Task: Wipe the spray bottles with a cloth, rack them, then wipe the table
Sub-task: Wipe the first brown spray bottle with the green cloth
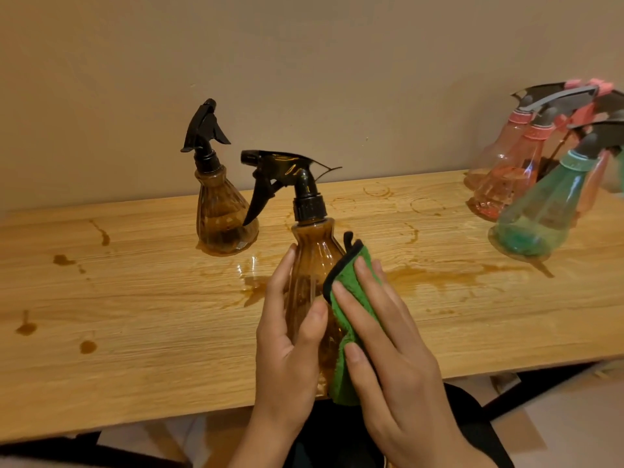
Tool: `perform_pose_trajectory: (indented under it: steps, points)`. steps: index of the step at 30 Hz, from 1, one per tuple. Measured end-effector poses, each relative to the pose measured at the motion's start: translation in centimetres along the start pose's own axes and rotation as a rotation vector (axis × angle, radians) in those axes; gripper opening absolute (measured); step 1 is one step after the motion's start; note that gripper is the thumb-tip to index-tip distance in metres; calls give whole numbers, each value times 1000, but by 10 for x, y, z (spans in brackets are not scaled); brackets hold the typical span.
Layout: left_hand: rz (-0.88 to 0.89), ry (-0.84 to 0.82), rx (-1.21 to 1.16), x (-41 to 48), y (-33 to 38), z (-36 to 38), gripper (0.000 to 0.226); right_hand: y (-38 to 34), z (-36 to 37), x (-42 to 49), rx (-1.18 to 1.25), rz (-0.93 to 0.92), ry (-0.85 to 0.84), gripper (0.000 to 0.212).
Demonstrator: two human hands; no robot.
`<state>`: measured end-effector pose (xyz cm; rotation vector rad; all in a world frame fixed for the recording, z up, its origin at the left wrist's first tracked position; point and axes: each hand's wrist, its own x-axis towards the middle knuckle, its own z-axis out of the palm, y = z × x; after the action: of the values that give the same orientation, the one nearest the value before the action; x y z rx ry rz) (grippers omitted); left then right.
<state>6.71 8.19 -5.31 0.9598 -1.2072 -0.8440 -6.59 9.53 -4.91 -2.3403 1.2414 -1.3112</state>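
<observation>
Head view is showing the left hand (290,349) clamping its grip around an amber spray bottle (310,271), holding it upright over the counter's (135,315) near edge. The right hand (388,339), grip apart with fingers straight, is pressing a green cloth (347,282) against that bottle's right side. A second amber bottle (223,224) is standing behind-left of it, a green spray bottle (540,211) and pink spray bottles (506,177) far right, and a brown puddle (439,278) is lying just behind.

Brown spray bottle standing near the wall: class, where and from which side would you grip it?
Probably the narrow neck under its black cap, from the left. The standing bottle is upright, its body flares wide below, and the held bottle crowds its right side.
</observation>
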Motion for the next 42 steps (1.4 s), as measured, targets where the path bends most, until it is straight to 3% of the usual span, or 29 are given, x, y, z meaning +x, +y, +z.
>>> perform_pose_trajectory:
  steps: [7, 15, 21, 28, 35, 42]
  points:
    - [-7, -121, 97, -1, 0, -1, 62, 2, -10, 25, 109, 131, 33, 50]
    - [-43, 6, -15, 0, 0, -1, 60, -3, 4, -7, -11, 11, 41, 48]
    - [-26, -114, 103, -2, -1, 0, 61, 1, -9, 23, 149, 213, 73, 49]
    - [-28, -44, -24, 0, -1, 1, 62, 4, -3, 6, -8, 4, -31, 46]
    - [-31, -128, 110, 0, -1, 1, 59, 7, -9, 25, 240, 256, 55, 51]
    - [-71, -45, -69, 4, -1, -1, 56, 0, 2, -5, 12, 81, 48, 45]
